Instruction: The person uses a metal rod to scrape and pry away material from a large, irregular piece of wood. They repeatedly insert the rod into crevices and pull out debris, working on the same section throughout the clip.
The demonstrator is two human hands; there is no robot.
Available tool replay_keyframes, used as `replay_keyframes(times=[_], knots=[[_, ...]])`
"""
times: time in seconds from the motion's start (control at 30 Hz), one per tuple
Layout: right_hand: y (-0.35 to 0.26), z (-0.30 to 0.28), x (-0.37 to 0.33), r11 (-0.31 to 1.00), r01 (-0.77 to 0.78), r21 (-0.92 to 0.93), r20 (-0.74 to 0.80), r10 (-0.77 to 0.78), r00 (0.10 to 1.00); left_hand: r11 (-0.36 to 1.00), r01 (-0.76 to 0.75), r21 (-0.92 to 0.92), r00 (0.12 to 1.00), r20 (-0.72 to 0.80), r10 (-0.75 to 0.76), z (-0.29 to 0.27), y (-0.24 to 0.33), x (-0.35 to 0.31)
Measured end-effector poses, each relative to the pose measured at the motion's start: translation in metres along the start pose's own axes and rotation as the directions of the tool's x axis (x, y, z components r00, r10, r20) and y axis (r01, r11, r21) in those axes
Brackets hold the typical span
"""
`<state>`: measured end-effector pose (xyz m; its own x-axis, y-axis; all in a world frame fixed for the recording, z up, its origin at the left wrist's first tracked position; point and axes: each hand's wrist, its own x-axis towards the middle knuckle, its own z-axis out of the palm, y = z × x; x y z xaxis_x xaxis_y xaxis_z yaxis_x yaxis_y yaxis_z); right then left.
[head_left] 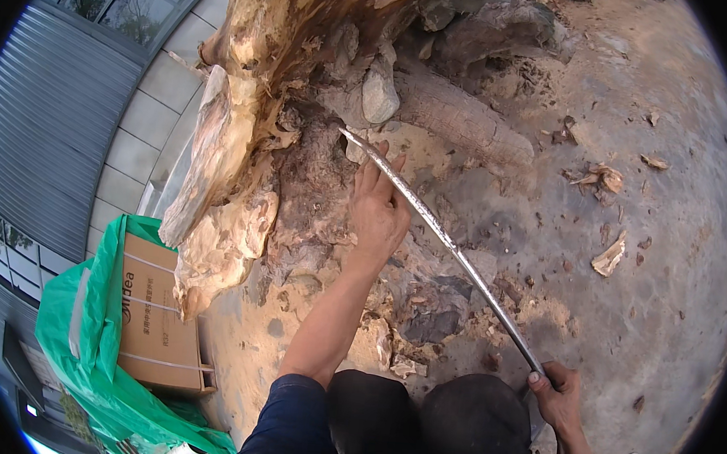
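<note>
At the far left, one grey corrugated panel is set into a building front, with glass panes above and below it. Below, one cardboard box is partly covered by one green tarp; three pale straps are stretched across the box's face. Next, one large, rough tree stump is shown, its tan wood split and ragged; from its base one thick, grey-brown root is extended to the right.

Near the centre, two hands and one long, slightly bent metal rod are seen. The left hand is reached forward beside the stump's base, its fingers extended and held close together. The metal rod is laid across these fingers near its upper end, on the side facing the viewer; whether it is clasped by the thumb cannot be told. The rod's tip is pointed at the stump's base, just beyond the left hand, and the shaft is slanted down to the right. Two dark-clothed knees are placed below it.

By the right hand, the rod's lower end is gripped, with the fingers curled around it and the thumb pressed along it. Farther right, three larger wood chips are scattered on the dusty ground.
</note>
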<state>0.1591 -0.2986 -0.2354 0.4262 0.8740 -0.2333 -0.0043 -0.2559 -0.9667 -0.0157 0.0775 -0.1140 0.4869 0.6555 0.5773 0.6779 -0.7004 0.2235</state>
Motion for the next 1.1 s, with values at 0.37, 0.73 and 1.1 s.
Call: replay_keyframes(times=[0.37,0.73,1.1], knots=[[0.000,-0.019,-0.007,0.995,-0.099,0.028,0.006,0.099,0.995,0.986,-0.145,-0.079,0.851,-0.518,0.083,-0.036,0.004,0.072],[0.003,-0.026,-0.001,0.999,-0.027,0.028,-0.002,0.027,1.000,0.677,0.220,-0.702,0.848,-0.206,-0.488,-0.058,0.028,0.114],[0.014,-0.029,-0.001,0.988,-0.038,0.152,-0.087,0.052,0.995,0.785,-0.051,-0.618,0.946,-0.282,-0.161,-0.074,0.062,0.102]])
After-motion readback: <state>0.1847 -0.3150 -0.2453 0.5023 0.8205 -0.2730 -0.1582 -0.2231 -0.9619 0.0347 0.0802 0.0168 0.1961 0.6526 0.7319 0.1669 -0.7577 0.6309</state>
